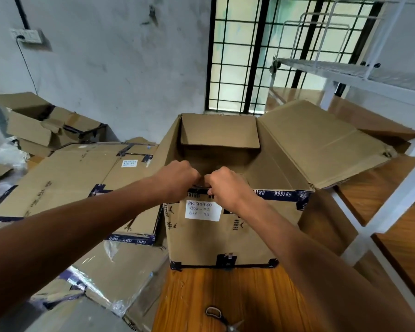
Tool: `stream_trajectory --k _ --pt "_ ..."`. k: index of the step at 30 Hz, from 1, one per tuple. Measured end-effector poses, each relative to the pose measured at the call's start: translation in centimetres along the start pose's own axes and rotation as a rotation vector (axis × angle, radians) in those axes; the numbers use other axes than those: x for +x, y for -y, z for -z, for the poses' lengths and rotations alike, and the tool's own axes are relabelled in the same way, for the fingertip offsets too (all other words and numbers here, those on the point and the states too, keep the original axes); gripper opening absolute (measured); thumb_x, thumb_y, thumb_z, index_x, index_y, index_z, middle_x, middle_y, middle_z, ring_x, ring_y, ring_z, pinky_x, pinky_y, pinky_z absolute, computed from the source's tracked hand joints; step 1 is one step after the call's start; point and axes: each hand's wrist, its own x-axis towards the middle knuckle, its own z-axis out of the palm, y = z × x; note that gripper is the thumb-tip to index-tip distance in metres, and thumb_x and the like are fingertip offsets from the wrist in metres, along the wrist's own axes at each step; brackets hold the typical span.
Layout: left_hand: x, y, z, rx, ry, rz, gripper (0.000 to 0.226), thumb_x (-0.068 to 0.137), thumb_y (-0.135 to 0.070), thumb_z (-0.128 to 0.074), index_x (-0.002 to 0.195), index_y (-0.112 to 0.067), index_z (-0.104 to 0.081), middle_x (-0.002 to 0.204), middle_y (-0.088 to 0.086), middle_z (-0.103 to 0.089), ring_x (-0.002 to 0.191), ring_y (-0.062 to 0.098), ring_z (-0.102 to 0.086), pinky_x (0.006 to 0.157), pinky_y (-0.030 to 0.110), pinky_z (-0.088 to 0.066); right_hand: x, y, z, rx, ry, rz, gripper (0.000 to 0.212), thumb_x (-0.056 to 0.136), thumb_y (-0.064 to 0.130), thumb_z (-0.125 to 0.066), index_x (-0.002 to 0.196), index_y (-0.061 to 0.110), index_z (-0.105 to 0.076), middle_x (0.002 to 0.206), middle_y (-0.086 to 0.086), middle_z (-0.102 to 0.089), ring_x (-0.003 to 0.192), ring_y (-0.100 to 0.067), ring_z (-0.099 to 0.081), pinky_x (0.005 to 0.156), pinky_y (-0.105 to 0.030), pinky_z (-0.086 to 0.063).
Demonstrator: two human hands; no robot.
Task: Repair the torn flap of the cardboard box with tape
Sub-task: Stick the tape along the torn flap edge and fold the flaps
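Note:
An open brown cardboard box (201,240) stands on the wooden floor, with a white handwritten label (203,210) on its near side and dark printed tape along its top edge. My left hand (177,179) and my right hand (228,188) sit close together at the middle of the near top edge, fingers curled over it and gripping the near flap, which is folded into the box. The far flap (219,130) hangs inward. The right flap (321,142) lies spread outward. No tape roll is visible.
Flattened and stacked cardboard boxes (77,178) fill the left side, some under clear plastic wrap (101,283). A white metal rack (381,75) stands on the right. Scissors (222,317) lie on the wooden floor near the bottom. A barred window (249,53) is behind the box.

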Motion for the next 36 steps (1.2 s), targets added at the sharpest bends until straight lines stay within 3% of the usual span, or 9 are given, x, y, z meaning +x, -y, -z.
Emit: stream_trajectory --k 4,10,14,17,21,27,30,33,36 --pt "-1.1 1.4 0.4 -0.016 0.043 -0.049 0.015 0.099 -0.015 -0.069 0.112 -0.021 -0.069 0.093 -0.005 -0.058 0.088 0.017 -0.06 0.075 0.03 -0.048 -0.2 -0.5 0.7 0.08 0.029 0.025 0.006 0.096 0.023 -0.073 0.097 0.019 -0.078 0.086 -0.006 -0.067 0.077 -0.026 -0.067 0.065 -0.036 -0.054" --pt "-1.8 2.8 0.4 0.045 0.066 -0.05 0.019 0.098 -0.021 -0.074 0.117 -0.023 -0.072 0.104 -0.004 -0.067 0.095 0.014 -0.063 0.083 0.031 -0.055 -1.5 -1.8 1.1 0.064 0.008 0.035 0.016 0.095 0.034 -0.074 0.107 0.024 -0.079 0.091 -0.004 -0.074 0.087 -0.023 -0.069 0.072 -0.036 -0.056" --pt "-1.2 2.9 0.6 0.023 0.121 -0.059 0.022 0.098 -0.013 -0.071 0.118 -0.022 -0.071 0.101 -0.006 -0.061 0.094 0.012 -0.057 0.081 0.026 -0.043 -1.4 -2.7 1.1 0.09 0.029 0.012 0.016 0.096 0.037 -0.073 0.105 0.026 -0.079 0.091 0.002 -0.074 0.085 -0.019 -0.068 0.074 -0.038 -0.059" --pt "-0.6 2.7 0.6 0.031 0.141 -0.032 0.02 0.095 -0.005 -0.068 0.099 -0.024 -0.065 0.087 -0.009 -0.055 0.089 0.015 -0.058 0.073 0.025 -0.041 -1.0 -2.9 0.7 0.085 0.054 0.031 0.011 0.097 0.035 -0.071 0.096 0.024 -0.074 0.089 0.003 -0.07 0.085 -0.02 -0.066 0.072 -0.04 -0.058" --pt "-0.3 2.4 0.1 0.018 0.107 -0.006 0.043 0.092 -0.002 -0.07 0.077 -0.033 -0.044 0.08 -0.01 -0.052 0.08 0.012 -0.055 0.067 0.025 -0.041 -0.5 -3.0 0.0 0.048 0.062 0.096 0.017 0.103 0.028 -0.063 0.09 0.023 -0.053 0.091 0.002 -0.058 0.082 -0.02 -0.056 0.068 -0.04 -0.05" --pt "-0.4 1.6 -0.2 0.047 0.064 0.014 0.038 0.094 -0.007 -0.073 0.085 -0.03 -0.044 0.079 -0.012 -0.046 0.082 0.015 -0.057 0.071 0.028 -0.046 -0.8 -2.8 -0.6 0.011 0.006 0.127 0.01 0.105 0.025 -0.059 0.101 0.016 -0.059 0.094 -0.002 -0.059 0.08 -0.018 -0.054 0.064 -0.032 -0.038" --pt "-0.5 2.1 0.3 0.08 0.125 0.001 0.028 0.094 -0.011 -0.074 0.09 -0.031 -0.055 0.083 -0.011 -0.049 0.09 0.015 -0.059 0.08 0.031 -0.053 -1.2 -2.4 -0.3 0.03 0.012 0.096 0.012 0.104 0.027 -0.062 0.099 0.016 -0.063 0.092 -0.001 -0.061 0.08 -0.02 -0.058 0.063 -0.035 -0.044" --pt "-0.7 2.7 1.1 0.1 0.166 -0.027 0.014 0.098 -0.018 -0.072 0.11 -0.023 -0.071 0.091 -0.01 -0.056 0.095 0.013 -0.059 0.083 0.029 -0.047 -1.6 -2.2 0.2 0.07 0.048 0.041 0.014 0.099 0.032 -0.069 0.103 0.018 -0.07 0.094 -0.001 -0.066 0.083 -0.02 -0.063 0.069 -0.038 -0.055" --pt "-1.2 3.4 1.3 0.115 0.19 -0.042 0.013 0.099 -0.021 -0.073 0.112 -0.02 -0.074 0.092 -0.009 -0.059 0.093 0.011 -0.058 0.082 0.027 -0.041 -1.5 -2.5 0.7 0.109 0.056 0.004 0.017 0.096 0.035 -0.072 0.103 0.02 -0.073 0.095 -0.001 -0.068 0.086 -0.02 -0.064 0.068 -0.034 -0.05"
